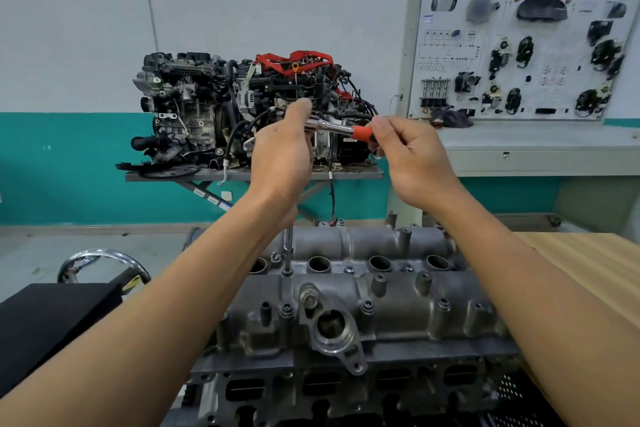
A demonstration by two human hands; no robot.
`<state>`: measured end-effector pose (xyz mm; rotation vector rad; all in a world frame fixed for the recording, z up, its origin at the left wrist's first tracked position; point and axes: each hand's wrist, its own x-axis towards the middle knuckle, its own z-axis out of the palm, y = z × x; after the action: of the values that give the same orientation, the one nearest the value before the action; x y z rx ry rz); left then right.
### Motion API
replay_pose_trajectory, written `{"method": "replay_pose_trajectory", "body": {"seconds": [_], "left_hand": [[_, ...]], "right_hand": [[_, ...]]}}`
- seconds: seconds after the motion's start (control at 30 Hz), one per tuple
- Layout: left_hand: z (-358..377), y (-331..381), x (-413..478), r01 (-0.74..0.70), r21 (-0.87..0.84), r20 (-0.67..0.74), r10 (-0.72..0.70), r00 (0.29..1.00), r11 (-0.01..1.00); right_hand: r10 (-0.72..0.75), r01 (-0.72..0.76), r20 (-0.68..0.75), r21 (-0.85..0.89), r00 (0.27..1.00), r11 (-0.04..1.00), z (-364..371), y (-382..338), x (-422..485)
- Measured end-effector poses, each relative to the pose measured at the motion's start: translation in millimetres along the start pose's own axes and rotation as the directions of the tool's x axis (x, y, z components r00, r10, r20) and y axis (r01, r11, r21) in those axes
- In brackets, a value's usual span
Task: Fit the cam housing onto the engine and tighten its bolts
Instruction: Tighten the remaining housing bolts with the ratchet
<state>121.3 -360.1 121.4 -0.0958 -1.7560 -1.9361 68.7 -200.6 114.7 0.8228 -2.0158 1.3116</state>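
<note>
The grey cast cam housing (363,302) lies on top of the engine (311,392) in front of me, bolts standing in its bosses. A ratchet wrench (332,127) with an orange handle is held high above it. A long extension bar (288,250) runs down from the wrench to a bolt between the spark plug wells. My left hand (282,156) grips the ratchet head at the top of the bar. My right hand (412,158) grips the orange handle end.
A complete display engine (242,107) stands on a grey stand behind. A training board (519,45) with car parts is at the right. A wooden table (581,263) is on the right, a black box (52,322) and a chrome ring (104,263) on the left.
</note>
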Motion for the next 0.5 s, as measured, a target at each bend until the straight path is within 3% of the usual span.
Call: {"method": "replay_pose_trajectory", "body": {"seconds": [0.17, 0.33, 0.5], "left_hand": [[5.8, 5.1, 3.5, 0.093, -0.020, 0.150, -0.089, 0.985, 0.995], [-7.0, 4.2, 17.8, 0.119, -0.083, 0.089, -0.111, 0.990, 0.989], [-2.4, 1.0, 20.2, 0.106, -0.091, 0.090, -0.097, 0.991, 0.990]], "right_hand": [[0.079, -0.078, 0.010, -0.083, 0.997, 0.994, 15.2, 8.1, 15.4], [-0.146, 0.112, -0.183, -0.187, 0.972, 0.976, 9.1, -19.5, -13.1], [-0.221, 0.170, -0.243, -0.216, 0.944, 0.962, 11.1, -61.5, -41.9]]}}
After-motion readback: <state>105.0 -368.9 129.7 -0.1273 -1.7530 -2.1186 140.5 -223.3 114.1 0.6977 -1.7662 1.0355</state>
